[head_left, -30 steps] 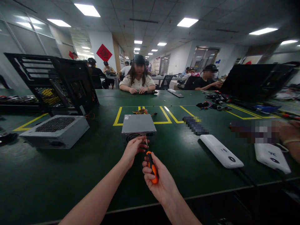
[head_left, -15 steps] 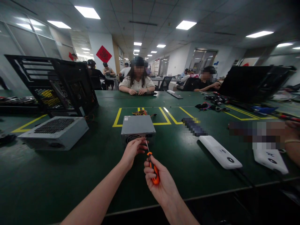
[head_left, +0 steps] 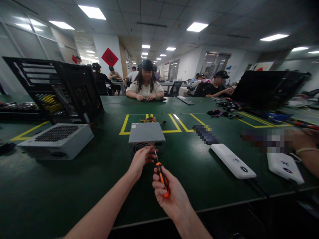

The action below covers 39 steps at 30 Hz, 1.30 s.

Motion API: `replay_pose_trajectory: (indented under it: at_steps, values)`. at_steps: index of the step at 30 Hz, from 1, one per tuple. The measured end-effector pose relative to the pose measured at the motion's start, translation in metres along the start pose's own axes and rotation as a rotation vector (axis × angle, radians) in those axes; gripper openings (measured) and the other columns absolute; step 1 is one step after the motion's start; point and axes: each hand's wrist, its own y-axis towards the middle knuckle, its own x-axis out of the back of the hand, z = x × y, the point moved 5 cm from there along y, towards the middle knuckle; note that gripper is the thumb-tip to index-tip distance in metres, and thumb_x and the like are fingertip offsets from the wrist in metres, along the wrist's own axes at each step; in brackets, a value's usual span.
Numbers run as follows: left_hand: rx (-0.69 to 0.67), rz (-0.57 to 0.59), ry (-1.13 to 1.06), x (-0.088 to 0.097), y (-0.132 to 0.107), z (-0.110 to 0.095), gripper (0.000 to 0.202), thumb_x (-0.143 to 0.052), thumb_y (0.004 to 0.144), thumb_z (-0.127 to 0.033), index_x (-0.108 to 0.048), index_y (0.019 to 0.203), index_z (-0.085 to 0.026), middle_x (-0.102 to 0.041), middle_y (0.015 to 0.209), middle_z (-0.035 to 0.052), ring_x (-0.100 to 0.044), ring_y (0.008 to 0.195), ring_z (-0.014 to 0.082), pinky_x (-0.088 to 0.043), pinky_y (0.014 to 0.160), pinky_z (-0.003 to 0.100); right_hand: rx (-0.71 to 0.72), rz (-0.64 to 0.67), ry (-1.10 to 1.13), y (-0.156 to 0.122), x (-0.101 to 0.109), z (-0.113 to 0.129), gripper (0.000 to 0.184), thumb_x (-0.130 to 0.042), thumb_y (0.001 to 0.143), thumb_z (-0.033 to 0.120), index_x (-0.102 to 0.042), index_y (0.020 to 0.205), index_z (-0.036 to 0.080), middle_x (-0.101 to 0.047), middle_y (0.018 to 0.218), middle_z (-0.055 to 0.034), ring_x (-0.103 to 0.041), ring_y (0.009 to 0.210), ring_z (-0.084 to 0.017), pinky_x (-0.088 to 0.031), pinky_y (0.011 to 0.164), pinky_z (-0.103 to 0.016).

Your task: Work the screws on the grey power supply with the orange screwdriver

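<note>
A grey computer power supply sits on the green table in front of me, its fan side towards me and its cables bunched behind. In my right hand is a screwdriver with an orange and black handle. Its thin shaft points up and away, the tip by the power supply's near face. My left hand is at that same face, fingertips bent together beside the screwdriver's tip. Whatever they pinch is too small to make out.
A second power supply lies left, before an open black computer case. To the right are a blurred-out phone, a white power bank and another one near a co-worker's arm. Across the table sits a person.
The screwdriver's handle has turned slightly in my right hand, whose fingers have shifted a little. My left hand stays at the power supply. The view has moved very slightly.
</note>
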Motion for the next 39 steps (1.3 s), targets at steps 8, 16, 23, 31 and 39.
replay_pose_trajectory:
  at_steps: [8, 16, 23, 31, 39]
  values:
    - [0.016, -0.004, 0.018, -0.001, -0.001, -0.001, 0.024, -0.046, 0.081, -0.02, -0.057, 0.099, -0.009, -0.063, 0.098, 0.0129, -0.06, 0.064, 0.0104, -0.043, 0.053, 0.018, 0.082, -0.029, 0.03, -0.009, 0.01, 0.016, 0.026, -0.033, 0.089, 0.026, -0.05, 0.078, 0.009, -0.041, 0.055, 0.0031, -0.028, 0.034, 0.001, -0.02, 0.027, -0.007]
    - [0.017, -0.002, 0.013, -0.001, -0.002, -0.002, 0.023, -0.046, 0.081, -0.02, -0.058, 0.098, -0.01, -0.063, 0.098, 0.0125, -0.06, 0.065, 0.0104, -0.043, 0.053, 0.019, 0.109, 0.002, 0.022, -0.007, 0.011, 0.023, 0.026, -0.034, 0.089, 0.026, -0.05, 0.079, 0.009, -0.042, 0.056, 0.0026, -0.029, 0.035, 0.0, -0.023, 0.027, -0.007]
    - [0.017, -0.003, 0.016, -0.002, -0.003, -0.002, 0.024, -0.047, 0.081, -0.021, -0.058, 0.098, -0.01, -0.063, 0.098, 0.0127, -0.06, 0.065, 0.0107, -0.043, 0.053, 0.019, 0.104, 0.001, 0.015, -0.005, 0.012, 0.023, 0.025, -0.035, 0.089, 0.026, -0.051, 0.079, 0.01, -0.041, 0.056, 0.0035, -0.029, 0.036, 0.0, -0.023, 0.027, -0.007]
    - [0.0, 0.014, 0.019, 0.0, 0.0, 0.001, 0.025, -0.049, 0.08, -0.023, -0.058, 0.099, -0.011, -0.063, 0.099, 0.0129, -0.06, 0.067, 0.0116, -0.043, 0.054, 0.019, 0.11, 0.004, 0.028, -0.005, 0.013, 0.024, 0.021, -0.039, 0.087, 0.024, -0.051, 0.078, 0.01, -0.041, 0.056, 0.0029, -0.031, 0.035, 0.0, -0.023, 0.027, -0.008]
    - [0.013, 0.018, 0.029, 0.0, 0.0, 0.001, 0.026, -0.048, 0.079, -0.023, -0.057, 0.1, -0.01, -0.062, 0.1, 0.0131, -0.06, 0.066, 0.0113, -0.044, 0.054, 0.019, 0.125, -0.057, 0.069, -0.006, 0.014, 0.026, 0.016, -0.04, 0.087, 0.02, -0.048, 0.077, 0.01, -0.045, 0.062, 0.0009, -0.031, 0.036, 0.001, -0.024, 0.027, -0.007]
